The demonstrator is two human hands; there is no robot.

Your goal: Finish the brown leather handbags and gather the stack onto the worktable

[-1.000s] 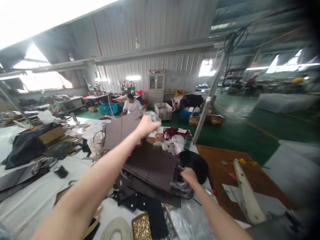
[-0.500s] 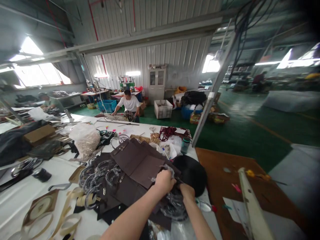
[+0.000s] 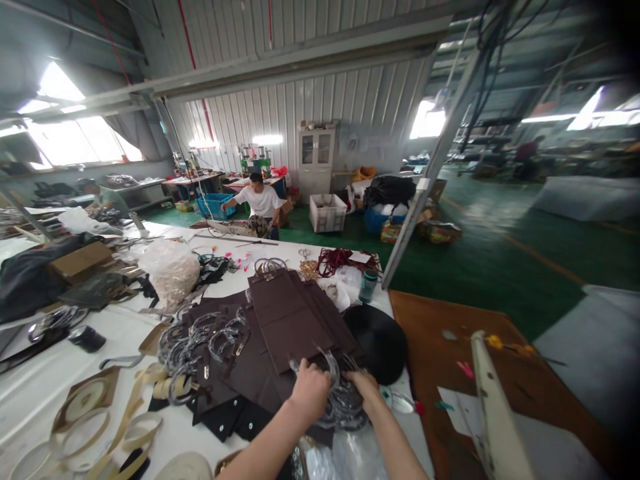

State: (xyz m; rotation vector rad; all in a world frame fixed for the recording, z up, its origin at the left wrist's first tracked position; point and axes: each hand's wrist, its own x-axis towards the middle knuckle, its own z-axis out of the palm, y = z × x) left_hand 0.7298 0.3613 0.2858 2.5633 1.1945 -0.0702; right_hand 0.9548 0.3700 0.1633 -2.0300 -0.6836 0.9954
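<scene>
A pile of dark brown bag panels (image 3: 285, 320) lies on the white table (image 3: 60, 373), with clear-wrapped bag handles (image 3: 200, 337) fanned out at its left. At the pile's near end my left hand (image 3: 309, 390) and my right hand (image 3: 364, 387) are both closed on a bundle of plastic-wrapped handles (image 3: 340, 403). The hands sit side by side, almost touching. A black round piece (image 3: 380, 340) lies just right of the pile.
Coils of tan webbing (image 3: 120, 427), a white plastic bag (image 3: 170, 270), a cardboard box (image 3: 80, 260) and red cord (image 3: 335, 259) lie about the table. A brown board (image 3: 450, 373) and a pale bar (image 3: 493, 407) are to the right. A person in white (image 3: 260, 203) works beyond.
My left hand came down from holding a brown panel up in the air and now grips the handle bundle beside my right hand. The panel lies flat on the pile.
</scene>
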